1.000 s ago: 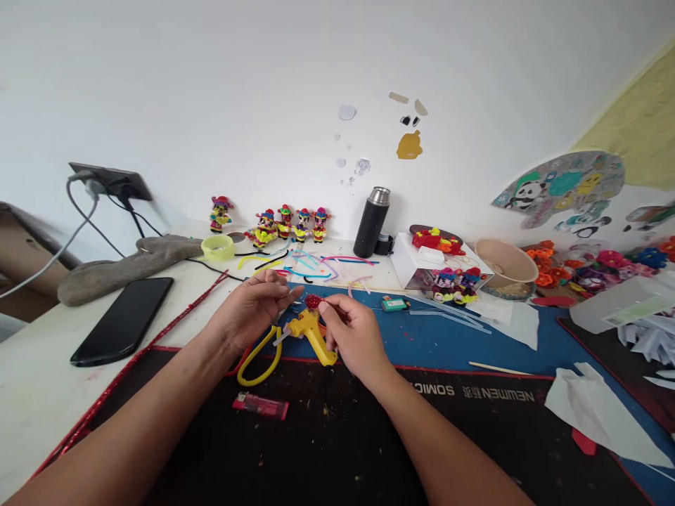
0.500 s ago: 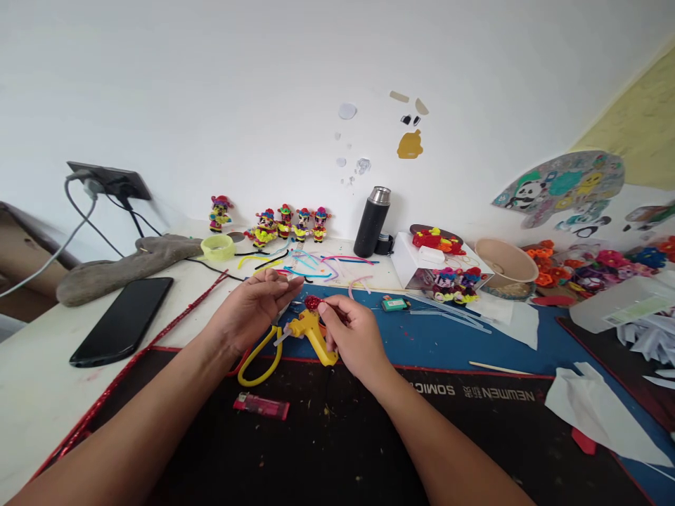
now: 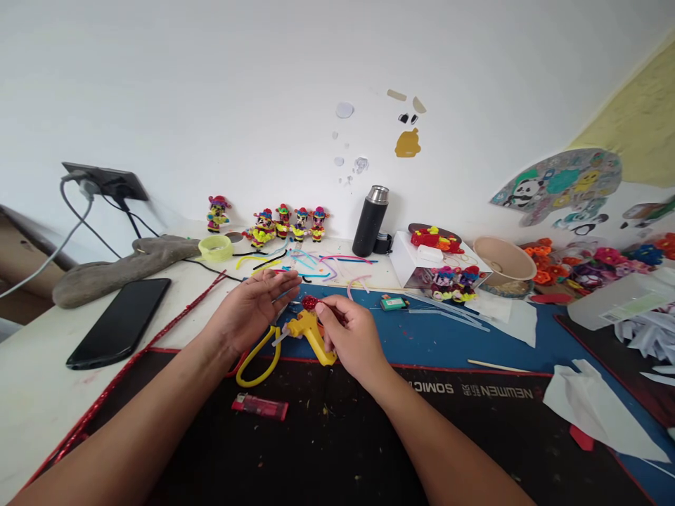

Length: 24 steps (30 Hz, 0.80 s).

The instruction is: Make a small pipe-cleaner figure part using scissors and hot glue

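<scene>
My right hand (image 3: 348, 329) pinches a small red glittery piece (image 3: 310, 302) between thumb and fingers, above the mat. Facing it from the left, my left hand (image 3: 264, 306) is open, its fingers stretched out and apart from the piece. Below and between the hands lies a yellow hot glue gun (image 3: 315, 339), its nozzle pointing left. Yellow-handled scissors (image 3: 258, 369) are partly covered by my left hand. Nearer to me, a pink lighter (image 3: 260, 406) rests on the black mat (image 3: 316, 457).
Left are a phone (image 3: 120, 322), red tinsel stems (image 3: 121, 362) and a driftwood piece (image 3: 121, 263). Small figures (image 3: 264, 228), coloured pipe cleaners (image 3: 316, 263) and a black thermos (image 3: 370, 223) line the back. A white box (image 3: 403, 263) and a bowl (image 3: 506, 260) stand to the right.
The whole view has shifted slightly to the left. Both hands keep nearly the same pose, and the red piece stays in my right hand's pinch.
</scene>
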### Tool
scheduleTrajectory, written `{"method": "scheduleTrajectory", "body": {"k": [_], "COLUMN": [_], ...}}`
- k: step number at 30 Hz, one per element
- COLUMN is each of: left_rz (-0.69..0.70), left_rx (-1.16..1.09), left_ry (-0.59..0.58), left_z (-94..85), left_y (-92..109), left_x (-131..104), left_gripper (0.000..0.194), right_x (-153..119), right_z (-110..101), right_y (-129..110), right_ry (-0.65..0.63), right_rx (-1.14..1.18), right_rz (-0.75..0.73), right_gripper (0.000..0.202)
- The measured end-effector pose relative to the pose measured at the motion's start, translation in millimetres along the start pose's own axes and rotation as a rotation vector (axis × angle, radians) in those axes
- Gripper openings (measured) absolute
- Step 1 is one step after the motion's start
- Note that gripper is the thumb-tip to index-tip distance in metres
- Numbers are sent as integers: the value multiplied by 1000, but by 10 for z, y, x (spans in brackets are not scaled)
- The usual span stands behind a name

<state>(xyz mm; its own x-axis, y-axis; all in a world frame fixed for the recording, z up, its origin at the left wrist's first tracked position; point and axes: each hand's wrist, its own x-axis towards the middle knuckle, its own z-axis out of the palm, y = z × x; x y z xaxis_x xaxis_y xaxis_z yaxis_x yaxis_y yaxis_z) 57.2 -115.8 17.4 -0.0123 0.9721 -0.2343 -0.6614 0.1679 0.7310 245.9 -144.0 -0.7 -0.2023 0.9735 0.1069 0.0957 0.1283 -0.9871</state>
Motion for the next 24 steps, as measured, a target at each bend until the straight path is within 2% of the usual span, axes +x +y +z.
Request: {"method": "scheduleTrajectory", "body": {"k": [14, 18, 22, 24], "left_rz": [5, 16, 58, 105], "left_rx": [47, 124, 212, 296], "left_ry": [-3, 7, -35, -80], "left_z": [10, 32, 20, 4], "left_y": [-13, -15, -20, -17], "left_x": [-13, -22, -47, -64], "left_gripper": [15, 39, 29, 30], "right_x": [0, 1, -7, -8], "right_z": [-3, -1, 0, -3], "right_y": [4, 3, -15, -19], "right_ry": [-6, -6, -6, -9], "right_rx": [-25, -24, -40, -53], "right_rz": [-26, -11, -4, -7], "right_gripper": [25, 25, 24, 23]}}
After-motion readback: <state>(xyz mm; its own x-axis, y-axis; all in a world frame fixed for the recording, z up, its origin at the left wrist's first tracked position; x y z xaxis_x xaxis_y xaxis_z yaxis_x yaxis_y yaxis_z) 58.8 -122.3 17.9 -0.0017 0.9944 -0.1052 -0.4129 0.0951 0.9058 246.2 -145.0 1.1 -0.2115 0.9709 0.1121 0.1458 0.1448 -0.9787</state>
